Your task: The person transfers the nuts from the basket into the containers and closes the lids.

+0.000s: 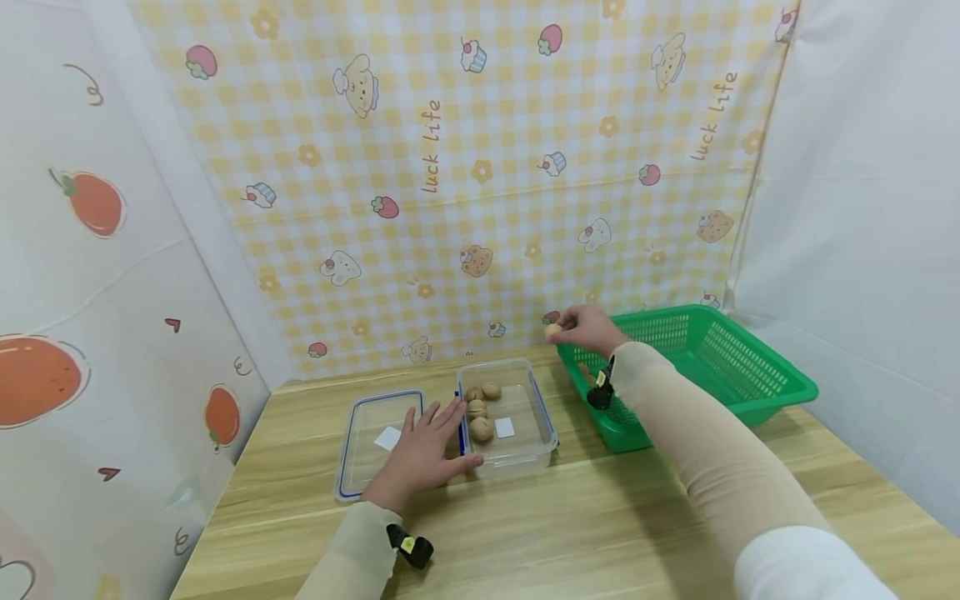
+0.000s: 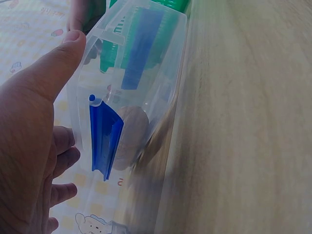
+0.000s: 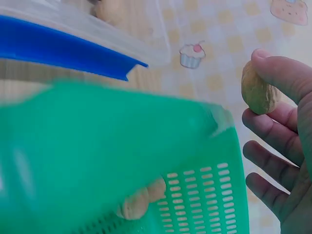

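Observation:
My right hand (image 1: 591, 331) pinches a walnut (image 3: 260, 88) between thumb and fingertips, just above the rim of the green plastic basket (image 1: 780, 379). Through the basket's side, more walnuts (image 3: 135, 204) show in the right wrist view. A clear plastic food box (image 1: 525, 458) stands left of the basket, with several walnuts (image 1: 482, 429) along its left side. My left hand (image 1: 423, 454) rests at the box's near left edge, fingers spread and straight, the thumb (image 2: 73, 44) against the rim. Blue locking flaps (image 2: 105, 139) hang from the box's sides.
The box's clear lid (image 1: 360, 475) with a blue seal lies flat on the wooden table (image 1: 525, 542), left of the box and partly behind my left hand. A patterned checked cloth (image 1: 480, 208) hangs along the back, and white cloth covers both sides.

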The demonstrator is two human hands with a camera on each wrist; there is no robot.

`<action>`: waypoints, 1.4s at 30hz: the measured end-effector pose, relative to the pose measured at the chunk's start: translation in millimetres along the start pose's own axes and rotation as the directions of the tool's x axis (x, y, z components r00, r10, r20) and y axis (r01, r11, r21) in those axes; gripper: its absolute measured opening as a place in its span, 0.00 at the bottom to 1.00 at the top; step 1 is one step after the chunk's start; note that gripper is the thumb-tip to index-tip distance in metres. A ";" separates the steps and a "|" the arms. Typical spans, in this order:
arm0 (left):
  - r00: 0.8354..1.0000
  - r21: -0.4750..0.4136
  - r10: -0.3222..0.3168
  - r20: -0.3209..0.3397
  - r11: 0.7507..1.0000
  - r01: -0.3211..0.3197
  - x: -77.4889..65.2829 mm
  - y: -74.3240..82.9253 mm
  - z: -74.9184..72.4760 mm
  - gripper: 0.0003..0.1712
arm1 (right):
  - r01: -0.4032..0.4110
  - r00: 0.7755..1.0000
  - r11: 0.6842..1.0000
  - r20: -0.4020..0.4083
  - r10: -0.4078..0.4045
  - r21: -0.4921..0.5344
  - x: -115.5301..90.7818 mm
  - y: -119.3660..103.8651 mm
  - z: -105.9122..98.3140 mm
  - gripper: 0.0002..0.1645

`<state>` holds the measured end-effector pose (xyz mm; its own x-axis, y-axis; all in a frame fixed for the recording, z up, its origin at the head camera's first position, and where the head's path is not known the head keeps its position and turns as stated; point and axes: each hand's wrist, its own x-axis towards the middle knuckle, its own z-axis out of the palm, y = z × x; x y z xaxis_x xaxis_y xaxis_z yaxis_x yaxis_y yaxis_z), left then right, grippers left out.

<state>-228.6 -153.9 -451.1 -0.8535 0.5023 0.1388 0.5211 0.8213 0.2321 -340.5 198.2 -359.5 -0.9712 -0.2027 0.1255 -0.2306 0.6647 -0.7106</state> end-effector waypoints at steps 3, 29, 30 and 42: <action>1.000 -0.005 0.000 0.004 1.000 0.000 0.0 0.0 0.3 0.57 | 0.001 1.000 1.000 -0.003 -0.001 0.005 0.9 -4.6 7.4 0.23; 1.000 -0.014 -0.007 0.015 1.000 0.007 0.1 2.2 -2.2 0.56 | -0.002 1.000 1.000 0.025 0.003 -0.010 6.8 -39.7 66.4 0.24; 1.000 -0.016 -0.007 0.015 1.000 0.008 -0.1 2.3 -2.2 0.56 | -0.006 1.000 1.000 0.029 0.006 -0.008 6.6 -40.0 68.5 0.23; 1.000 0.004 0.002 0.019 1.000 -0.002 0.8 0.3 -2.4 0.57 | -0.010 0.999 0.990 0.036 0.016 -0.141 16.9 -31.6 96.2 0.15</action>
<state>-229.2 -153.9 -448.6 -0.8520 0.5093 0.1211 0.5232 0.8212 0.2279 -343.8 104.6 -401.5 -0.9718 -0.2184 0.0890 -0.2267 0.7612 -0.6075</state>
